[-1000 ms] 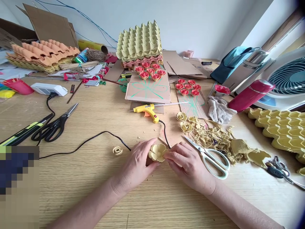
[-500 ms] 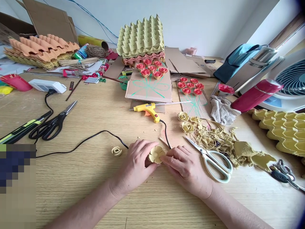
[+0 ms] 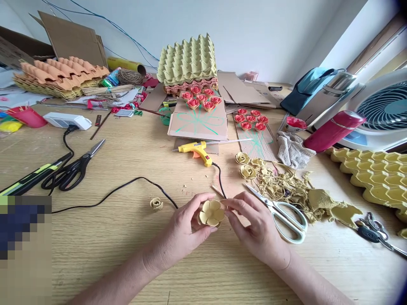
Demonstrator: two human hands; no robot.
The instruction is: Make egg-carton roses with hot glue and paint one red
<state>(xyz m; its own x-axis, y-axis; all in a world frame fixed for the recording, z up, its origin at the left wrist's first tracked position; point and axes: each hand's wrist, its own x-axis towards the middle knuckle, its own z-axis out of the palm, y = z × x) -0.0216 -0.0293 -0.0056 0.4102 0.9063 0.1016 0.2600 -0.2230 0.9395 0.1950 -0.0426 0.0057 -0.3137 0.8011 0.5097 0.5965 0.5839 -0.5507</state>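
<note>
A pale yellow flower with rounded petals (image 3: 211,213), seemingly cut from egg-carton pulp, is gripped between the thumb and fingers of my left hand (image 3: 187,224). It is held cup-side up, low over the table. At its right edge, the thumb and forefinger of my right hand (image 3: 254,226) pinch at a petal. To the left on the wood lies a small rolled rosebud (image 3: 156,204) of the same material. White-handled scissors (image 3: 288,220) rest just beyond my right hand. A yellow glue gun (image 3: 195,149) lies ahead, its cord running behind the flower.
Yellow roses (image 3: 247,172) and a pile of pulp scraps (image 3: 280,184) lie right. Red roses (image 3: 197,99) sit on cardboard (image 3: 197,125) at the back. Black scissors (image 3: 74,171) and a power strip (image 3: 67,120) lie left. Keys (image 3: 370,231) and egg trays (image 3: 375,173) are far right.
The flower sits slightly lower and further right in view. My right fingers have drawn back from inside the petals to the right edge. The camera view has shifted a little.
</note>
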